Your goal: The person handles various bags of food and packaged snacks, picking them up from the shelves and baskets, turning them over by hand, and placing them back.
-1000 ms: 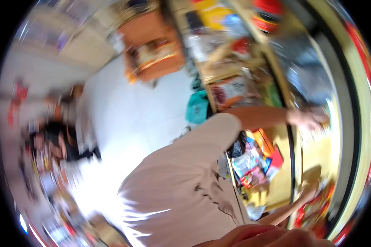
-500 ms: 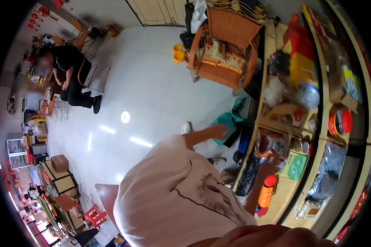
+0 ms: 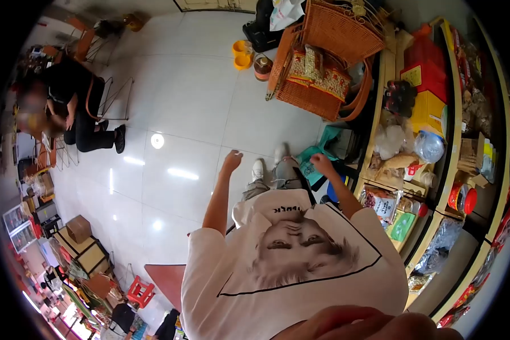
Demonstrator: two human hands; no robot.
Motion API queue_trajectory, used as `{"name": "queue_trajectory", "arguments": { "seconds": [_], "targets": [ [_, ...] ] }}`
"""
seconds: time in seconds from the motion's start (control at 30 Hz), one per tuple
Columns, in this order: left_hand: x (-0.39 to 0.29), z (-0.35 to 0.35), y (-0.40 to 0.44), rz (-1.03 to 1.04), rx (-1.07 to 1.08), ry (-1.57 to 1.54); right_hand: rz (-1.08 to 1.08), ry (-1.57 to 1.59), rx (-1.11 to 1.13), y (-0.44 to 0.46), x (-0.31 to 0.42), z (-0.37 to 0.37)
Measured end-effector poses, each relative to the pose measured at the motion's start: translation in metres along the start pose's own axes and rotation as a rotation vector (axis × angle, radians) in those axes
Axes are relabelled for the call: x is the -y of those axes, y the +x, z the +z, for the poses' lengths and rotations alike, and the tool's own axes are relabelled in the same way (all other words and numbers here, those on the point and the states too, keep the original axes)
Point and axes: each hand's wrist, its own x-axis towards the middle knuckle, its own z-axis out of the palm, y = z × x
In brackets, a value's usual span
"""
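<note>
My left hand (image 3: 232, 160) hangs over the tiled floor, left of my shoes, with its fingers curled in and nothing visible in them. My right hand (image 3: 322, 164) is loosely closed in front of the teal bag (image 3: 311, 160), beside the shelf unit. No object shows in it; whether it touches the bag I cannot tell. The white printed shirt (image 3: 300, 243) fills the lower middle. To the right, the shelf (image 3: 374, 144) holds a packet of red beans (image 3: 379, 203), a green packet (image 3: 402, 225) and a red-lidded jar (image 3: 462, 198).
A wicker chair (image 3: 314, 101) with bagged goods stands at the top, near yellow containers (image 3: 242, 55) and a bottle (image 3: 262, 67). A person in black (image 3: 82, 107) sits at the left. A red stool (image 3: 140, 292) and a brown tabletop (image 3: 167, 277) are at lower left.
My right hand has left the shelf's packets and come in front of me. My left hand has moved left, away from the teal bag. The view has turned, showing the shirt front.
</note>
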Motion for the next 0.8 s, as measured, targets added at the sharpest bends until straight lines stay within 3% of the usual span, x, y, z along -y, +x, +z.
{"name": "queue_trajectory", "arguments": {
  "seconds": [0.07, 0.13, 0.23, 0.27, 0.33, 0.4, 0.5, 0.57, 0.63, 0.73, 0.8],
  "targets": [
    [-0.045, 0.009, 0.029, 0.092, 0.053, 0.039, 0.291, 0.250, 0.111, 0.047, -0.019, -0.026],
    [-0.087, 0.032, 0.066, 0.069, 0.121, -0.124, 0.552, 0.406, 0.175, 0.090, -0.011, -0.067],
    [-0.155, 0.079, 0.137, 0.219, 0.160, -0.137, 0.488, 0.444, 0.102, 0.182, -0.053, -0.100],
    [-0.182, 0.096, 0.163, 0.277, 0.147, -0.014, 0.288, 0.224, -0.013, 0.203, -0.066, -0.109],
    [-0.209, 0.155, 0.212, 0.251, 0.091, -0.125, -0.145, -0.197, -0.254, 0.257, -0.074, -0.122],
    [-0.234, 0.196, 0.260, 0.303, 0.079, -0.118, -0.087, -0.307, -0.268, 0.320, -0.057, -0.146],
    [-0.276, 0.221, 0.312, 0.118, 0.394, -0.027, 0.192, -0.357, -0.368, 0.368, -0.083, -0.171],
    [-0.330, 0.228, 0.337, 0.079, 0.437, -0.049, 0.094, -0.323, -0.526, 0.430, -0.151, -0.163],
    [-0.360, 0.238, 0.360, 0.029, 0.477, -0.140, 0.347, -0.021, -0.480, 0.451, -0.153, -0.174],
    [-0.383, 0.268, 0.401, 0.254, 0.368, -0.020, 0.485, 0.261, -0.409, 0.471, -0.150, -0.186],
    [-0.411, 0.277, 0.424, 0.062, 0.391, -0.050, 0.493, 0.384, -0.360, 0.473, -0.154, -0.192]
  ]
}}
